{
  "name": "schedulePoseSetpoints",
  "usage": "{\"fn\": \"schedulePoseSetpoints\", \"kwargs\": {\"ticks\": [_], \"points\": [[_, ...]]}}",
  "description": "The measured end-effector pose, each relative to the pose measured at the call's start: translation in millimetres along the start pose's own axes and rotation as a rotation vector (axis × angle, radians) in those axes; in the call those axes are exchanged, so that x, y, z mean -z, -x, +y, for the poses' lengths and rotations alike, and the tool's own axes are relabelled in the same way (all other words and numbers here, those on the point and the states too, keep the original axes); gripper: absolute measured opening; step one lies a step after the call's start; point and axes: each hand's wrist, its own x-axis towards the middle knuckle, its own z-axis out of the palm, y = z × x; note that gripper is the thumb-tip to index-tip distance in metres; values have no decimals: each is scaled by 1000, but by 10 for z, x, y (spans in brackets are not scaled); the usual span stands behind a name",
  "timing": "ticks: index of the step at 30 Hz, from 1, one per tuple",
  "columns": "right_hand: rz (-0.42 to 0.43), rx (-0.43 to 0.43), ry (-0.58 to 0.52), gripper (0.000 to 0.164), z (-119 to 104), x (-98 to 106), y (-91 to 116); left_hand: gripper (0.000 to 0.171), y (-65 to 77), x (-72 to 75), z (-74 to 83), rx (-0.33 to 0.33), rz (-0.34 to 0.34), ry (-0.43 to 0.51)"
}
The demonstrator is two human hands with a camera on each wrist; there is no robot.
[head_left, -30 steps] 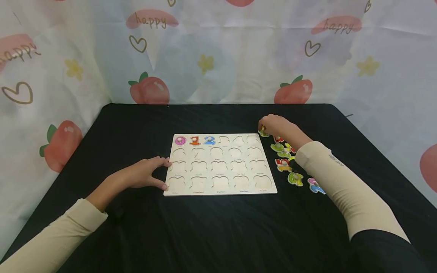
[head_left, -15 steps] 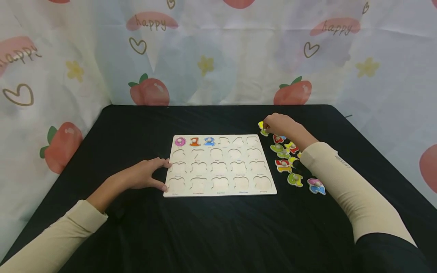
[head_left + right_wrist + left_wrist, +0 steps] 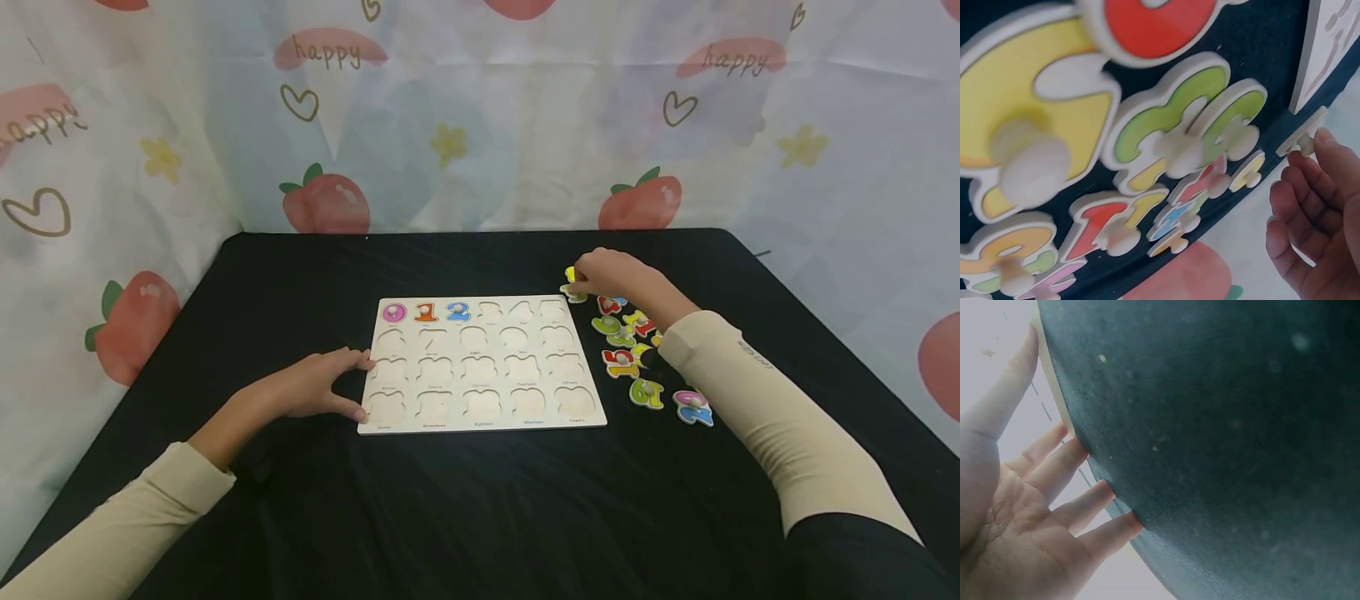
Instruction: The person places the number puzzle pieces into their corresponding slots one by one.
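A white wooden number puzzle board [image 3: 495, 429] lies on the black cloth, with a pink 0 [image 3: 393, 312], an orange 1 [image 3: 426, 312] and a blue 2 [image 3: 458, 312] in its top row. At the board's left edge my left hand [image 3: 311, 385] rests its thumb and fingertips, fingers extended and spread. Beyond the top right corner, my right hand [image 3: 611, 277] pinches a small number puzzle piece [image 3: 573, 295] by its knob. The right wrist view shows that piece [image 3: 1300, 132] edge-on at the thumb [image 3: 1335, 153], its numeral hidden.
Several knobbed number pieces lie right of the board, among them a red-and-yellow 15 [image 3: 621, 362], a green-and-yellow piece [image 3: 647, 393] and a pink-and-blue piece [image 3: 693, 408]. The right forearm [image 3: 735, 400] passes over some. A patterned curtain [image 3: 480, 117] stands behind the table.
The right hand first shifted slightly right, then slightly left with the puzzle piece, which now sits closer to the board's top right corner. The left hand stays at the board's edge.
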Motion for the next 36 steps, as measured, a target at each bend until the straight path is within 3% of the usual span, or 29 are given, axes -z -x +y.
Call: {"fn": "schedulePoseSetpoints", "kwargs": {"ticks": [36], "points": [[-7, 116, 39, 25, -576, -2, -249, 82, 1, 4, 8, 6, -4, 10]]}}
